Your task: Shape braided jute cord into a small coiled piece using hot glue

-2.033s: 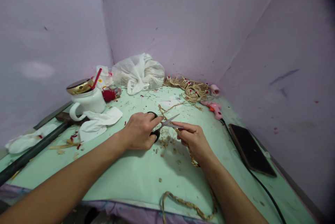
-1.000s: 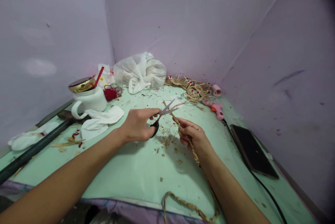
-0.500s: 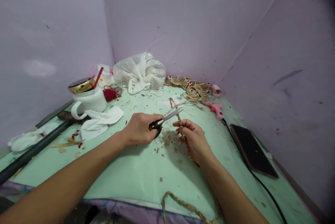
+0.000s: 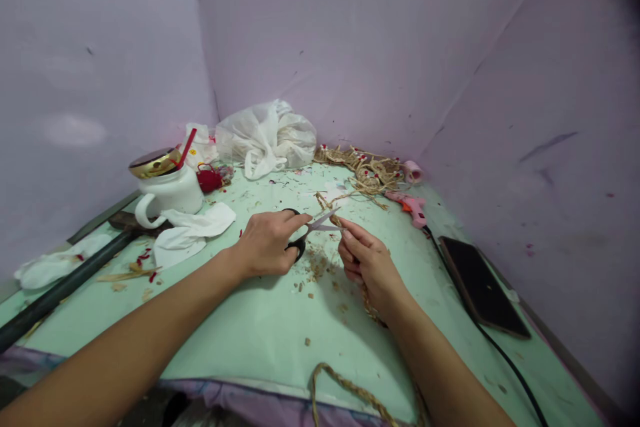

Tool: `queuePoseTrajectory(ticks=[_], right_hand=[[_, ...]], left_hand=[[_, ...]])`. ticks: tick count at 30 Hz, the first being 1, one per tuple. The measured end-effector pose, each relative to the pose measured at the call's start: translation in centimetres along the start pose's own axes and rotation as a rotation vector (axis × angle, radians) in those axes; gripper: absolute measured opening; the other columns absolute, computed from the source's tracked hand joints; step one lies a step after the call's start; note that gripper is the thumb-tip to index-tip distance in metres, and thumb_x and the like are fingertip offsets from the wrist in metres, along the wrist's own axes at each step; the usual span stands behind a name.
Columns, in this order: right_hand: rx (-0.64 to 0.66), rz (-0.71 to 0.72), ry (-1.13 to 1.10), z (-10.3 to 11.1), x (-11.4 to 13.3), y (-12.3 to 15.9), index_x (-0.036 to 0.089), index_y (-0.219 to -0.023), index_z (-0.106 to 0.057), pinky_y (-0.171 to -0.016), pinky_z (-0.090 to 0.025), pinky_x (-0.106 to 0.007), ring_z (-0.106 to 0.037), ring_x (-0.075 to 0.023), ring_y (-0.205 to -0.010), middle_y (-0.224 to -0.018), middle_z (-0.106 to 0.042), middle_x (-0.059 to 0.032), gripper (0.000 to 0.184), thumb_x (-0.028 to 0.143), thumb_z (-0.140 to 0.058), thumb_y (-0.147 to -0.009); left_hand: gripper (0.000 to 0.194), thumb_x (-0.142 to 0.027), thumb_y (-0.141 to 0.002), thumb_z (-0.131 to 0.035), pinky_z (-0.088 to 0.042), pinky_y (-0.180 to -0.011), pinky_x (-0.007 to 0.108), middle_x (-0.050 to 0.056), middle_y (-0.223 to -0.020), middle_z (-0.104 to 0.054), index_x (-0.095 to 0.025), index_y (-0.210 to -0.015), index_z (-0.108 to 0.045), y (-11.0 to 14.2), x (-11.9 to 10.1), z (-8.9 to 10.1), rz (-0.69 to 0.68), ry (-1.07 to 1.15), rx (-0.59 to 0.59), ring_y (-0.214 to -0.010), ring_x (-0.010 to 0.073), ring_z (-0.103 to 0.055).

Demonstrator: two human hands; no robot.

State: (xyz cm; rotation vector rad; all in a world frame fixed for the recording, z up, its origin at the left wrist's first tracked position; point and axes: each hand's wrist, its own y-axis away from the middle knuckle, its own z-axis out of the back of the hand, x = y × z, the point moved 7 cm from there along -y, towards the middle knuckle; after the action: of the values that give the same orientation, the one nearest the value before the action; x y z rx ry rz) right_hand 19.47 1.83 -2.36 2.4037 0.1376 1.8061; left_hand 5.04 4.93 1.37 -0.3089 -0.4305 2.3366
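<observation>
at the centre of the frame, the left hand (image 4: 267,244) is curled through the black handles of a pair of small silver-bladed metal scissors (image 4: 311,227), the 2 blades spread apart and pointing right. just right of them, the right hand (image 4: 369,257) is nearly closed, pinching a braided, straw-coloured fibre cord (image 4: 367,300). the cord's upper end juts past the fingertips beside the blades; whether they touch it, i cannot tell. below, the cord comes out under the hand, and a loop of similar tan braid (image 4: 350,388) lies at the bottom centre. tan fibre clippings (image 4: 320,264) are scattered on the pale green tabletop (image 4: 250,334). a pink plastic glue gun (image 4: 413,207) lies right of centre, a flat black phone (image 4: 483,287) at the right.
</observation>
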Motion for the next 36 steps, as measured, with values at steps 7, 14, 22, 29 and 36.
queuePoseTrajectory(ticks=[7, 14, 22, 29, 36], right_hand=[[0.159, -0.130, -0.141, -1.1, -0.5, 0.3, 0.017, -0.119, -0.052, -0.029, -0.012, -0.013, -0.011, -0.0038, -0.036, -0.046, -0.027, 0.0128, 0.050, 0.029, -0.064, -0.072], [0.165, -0.148, -0.122, -1.3, -0.7, 0.5, 0.017, -0.117, -0.053, -0.029, -0.013, -0.012, -0.009, -0.0035, -0.038, -0.047, -0.023, 0.0133, 0.046, 0.028, -0.063, -0.074], [0.213, -0.195, -0.213, -1.5, -0.6, 0.6, 0.017, -0.103, -0.056, -0.028, -0.011, -0.011, -0.006, -0.0036, -0.039, -0.046, -0.021, 0.0134, 0.033, 0.025, -0.064, -0.072], [0.219, -0.168, -0.128, -1.5, -0.4, 0.8, 0.016, -0.105, -0.055, -0.028, -0.013, -0.012, -0.007, -0.0039, -0.039, -0.046, -0.022, 0.0132, 0.029, 0.024, -0.058, -0.077], [0.226, -0.176, -0.104, -1.8, -0.4, 0.9, 0.014, -0.101, -0.055, -0.027, -0.014, -0.012, -0.008, -0.0037, -0.038, -0.045, -0.022, 0.0136, 0.029, 0.026, -0.059, -0.075]], left_hand=[[0.053, -0.020, -0.068, -0.047, -0.045, -0.066, 0.032, 0.005, -0.092, -0.060, -0.019, -0.121, -0.048, 0.0, -0.6, 0.1, -0.062, -0.039, 0.000, -0.083, 0.0223, -0.059], [0.053, -0.019, -0.069, -0.046, -0.045, -0.064, 0.033, 0.005, -0.090, -0.061, -0.018, -0.122, -0.047, 0.2, -0.7, -0.3, -0.081, -0.079, 0.013, -0.079, 0.0227, -0.060], [0.053, -0.016, -0.071, -0.045, -0.045, -0.061, 0.034, 0.006, -0.086, -0.060, -0.016, -0.123, -0.047, 0.1, -0.9, -0.1, -0.111, -0.192, -0.012, -0.073, 0.0223, -0.059], [0.054, -0.016, -0.071, -0.044, -0.044, -0.061, 0.033, 0.007, -0.087, -0.060, -0.015, -0.125, -0.046, 0.0, -1.0, -0.3, -0.131, -0.214, 0.039, -0.075, 0.0226, -0.059], [0.055, -0.013, -0.070, -0.044, -0.039, -0.053, 0.031, 0.007, -0.085, -0.061, -0.019, -0.124, -0.047, 0.0, -0.8, -0.8, -0.100, -0.242, 0.118, -0.066, 0.0214, -0.059]])
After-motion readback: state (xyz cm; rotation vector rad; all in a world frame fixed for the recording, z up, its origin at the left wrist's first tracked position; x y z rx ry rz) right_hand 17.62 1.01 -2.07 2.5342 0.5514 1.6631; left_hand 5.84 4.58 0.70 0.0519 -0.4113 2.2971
